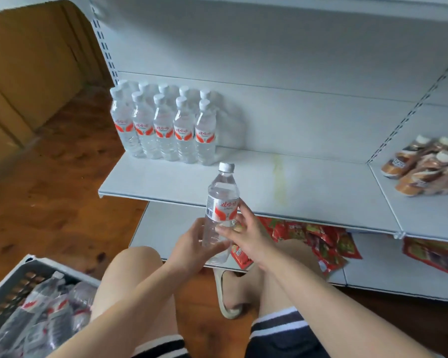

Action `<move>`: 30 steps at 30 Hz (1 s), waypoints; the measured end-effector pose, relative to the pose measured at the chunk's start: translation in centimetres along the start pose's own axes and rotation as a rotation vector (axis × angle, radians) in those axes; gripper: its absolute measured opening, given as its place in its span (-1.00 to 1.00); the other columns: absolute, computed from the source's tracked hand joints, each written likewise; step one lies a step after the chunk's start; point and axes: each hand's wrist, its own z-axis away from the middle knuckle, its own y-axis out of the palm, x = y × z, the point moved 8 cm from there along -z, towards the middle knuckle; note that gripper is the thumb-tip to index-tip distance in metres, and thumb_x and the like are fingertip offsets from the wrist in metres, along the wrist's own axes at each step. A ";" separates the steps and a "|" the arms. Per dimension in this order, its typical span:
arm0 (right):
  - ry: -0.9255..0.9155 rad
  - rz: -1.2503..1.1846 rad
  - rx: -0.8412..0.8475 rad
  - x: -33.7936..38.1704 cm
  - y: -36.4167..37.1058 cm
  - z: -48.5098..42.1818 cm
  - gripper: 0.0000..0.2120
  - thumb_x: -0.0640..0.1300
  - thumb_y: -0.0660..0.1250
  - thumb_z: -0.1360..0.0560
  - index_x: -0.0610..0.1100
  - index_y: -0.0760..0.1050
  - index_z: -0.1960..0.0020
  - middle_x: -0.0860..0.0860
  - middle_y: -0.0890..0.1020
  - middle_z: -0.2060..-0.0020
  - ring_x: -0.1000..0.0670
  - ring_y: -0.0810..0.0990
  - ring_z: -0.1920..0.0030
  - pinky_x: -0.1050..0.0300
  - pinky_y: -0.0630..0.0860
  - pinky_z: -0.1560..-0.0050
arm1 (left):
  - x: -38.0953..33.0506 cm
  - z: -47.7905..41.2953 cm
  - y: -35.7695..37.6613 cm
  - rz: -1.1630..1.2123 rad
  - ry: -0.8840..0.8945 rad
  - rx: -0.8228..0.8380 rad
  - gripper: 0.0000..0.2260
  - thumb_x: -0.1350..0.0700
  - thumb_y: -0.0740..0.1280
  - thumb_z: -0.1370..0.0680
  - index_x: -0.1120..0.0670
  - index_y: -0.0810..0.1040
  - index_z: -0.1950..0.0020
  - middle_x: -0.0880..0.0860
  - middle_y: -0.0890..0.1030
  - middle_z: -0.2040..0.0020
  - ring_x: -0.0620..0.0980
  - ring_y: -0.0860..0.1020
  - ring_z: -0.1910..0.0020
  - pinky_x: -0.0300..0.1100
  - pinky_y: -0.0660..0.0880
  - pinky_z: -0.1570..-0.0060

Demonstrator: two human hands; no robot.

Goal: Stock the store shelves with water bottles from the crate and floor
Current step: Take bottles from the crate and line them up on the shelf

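Water bottle (221,200) held upright before the shelf (308,187). Left hand (192,245) and right hand (247,235) both wrap its lower half, probably squaring the label. Stocked row (163,130) stands at 11 o'clock, crate (8,285) at 8.

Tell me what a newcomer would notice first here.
First, the water bottle held cap-up at centre by the left hand and right hand. Next, the two rows of standing bottles at the left end of the white shelf, and the crate of lying bottles at bottom left.
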 end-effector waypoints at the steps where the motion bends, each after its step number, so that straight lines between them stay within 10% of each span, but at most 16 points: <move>1: -0.002 0.033 -0.019 0.2 -0.6 -0.9 -0.37 -0.13 0.56 -0.44 0.18 0.37 -0.39 0.14 0.67 -0.09 0.20 0.70 -0.01 0.14 0.64 -0.04 | -0.3 -1.3 -0.1 -0.045 0.011 0.007 -0.56 -0.14 0.58 -0.40 -0.13 0.50 -0.19 -0.20 0.69 -0.04 -0.28 0.65 0.04 -0.24 0.59 0.00; 10: -0.090 0.309 -0.248 3.7 -6.0 -11.5 -0.35 -0.03 0.61 -0.37 0.02 0.42 -0.38 0.15 0.62 -0.12 0.14 0.58 -0.07 0.52 0.44 0.06 | -4.7 -13.2 -2.7 -0.446 0.278 0.019 -0.32 0.09 0.49 -0.52 -0.11 0.28 -0.58 -0.12 0.54 -0.37 -0.14 0.55 -0.24 -0.26 0.51 -0.18; 15: -0.155 0.377 -0.303 2.8 -7.3 -17.6 -0.36 -0.08 0.62 -0.36 0.01 0.38 -0.33 0.07 0.59 -0.20 0.05 0.57 -0.20 -0.02 0.56 -0.24 | -0.6 -17.7 -4.2 -0.620 0.141 0.018 -0.38 -0.05 0.32 -0.60 -0.02 0.19 -0.62 -0.01 0.28 -0.60 -0.02 0.28 -0.54 -0.15 0.21 -0.50; 20: -0.260 0.489 -0.275 3.9 -6.7 -22.8 -0.35 -0.17 0.57 -0.42 -0.14 0.34 -0.40 -0.06 0.53 -0.27 -0.06 0.53 -0.26 0.11 0.44 -0.26 | 5.3 -18.0 -3.0 -0.865 0.093 -0.010 -0.27 -0.26 -0.37 -0.53 0.01 -0.22 -0.66 -0.05 -0.28 -0.64 -0.08 -0.33 -0.61 -0.14 -0.40 -0.53; 30: -0.146 0.733 -0.293 6.6 -6.8 -31.0 -0.37 -0.09 0.52 -0.48 -0.26 0.28 -0.37 -0.23 0.55 -0.27 -0.27 0.55 -0.26 -0.09 0.50 -0.20 | 5.4 -18.0 -3.3 -0.860 0.145 -0.053 -0.21 -0.33 -0.50 -0.50 -0.01 -0.18 -0.66 -0.07 -0.27 -0.64 -0.10 -0.33 -0.60 -0.18 -0.43 -0.50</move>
